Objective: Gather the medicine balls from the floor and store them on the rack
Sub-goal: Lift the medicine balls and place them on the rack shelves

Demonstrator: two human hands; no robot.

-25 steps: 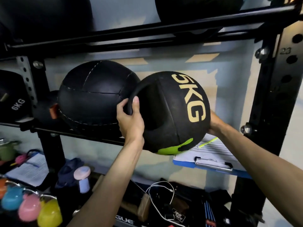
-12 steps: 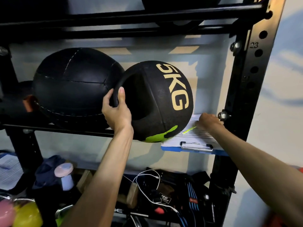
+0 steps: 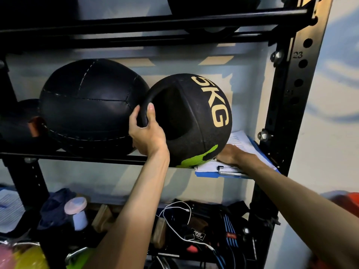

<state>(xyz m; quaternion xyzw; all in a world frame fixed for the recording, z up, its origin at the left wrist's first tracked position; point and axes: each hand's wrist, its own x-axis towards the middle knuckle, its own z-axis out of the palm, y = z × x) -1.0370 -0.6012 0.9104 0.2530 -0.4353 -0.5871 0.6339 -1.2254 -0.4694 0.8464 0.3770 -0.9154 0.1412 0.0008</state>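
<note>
A black medicine ball marked 5KG (image 3: 194, 121), with a green splash and a built-in handle, sits at the right end of the rack's middle rail (image 3: 77, 157). My left hand (image 3: 145, 136) is shut on its handle. Touching its left side is a larger stitched black ball (image 3: 87, 107) resting on the same rail. My right hand (image 3: 229, 155) lies on the papers of a blue clipboard (image 3: 213, 174), right against the ball's lower right; its fingertips are hidden behind the ball.
The rack's black upright (image 3: 287, 105) stands just right of the clipboard. Another dark ball (image 3: 209, 12) sits on the shelf above. The lower shelf holds a white cable (image 3: 174, 210), a pale bottle (image 3: 77, 212), straps and coloured weights (image 3: 31, 257).
My right hand left the ball's right side, went to the clipboard near the upright, then slid left against the ball's base. The ball has sunk lower toward the rail.
</note>
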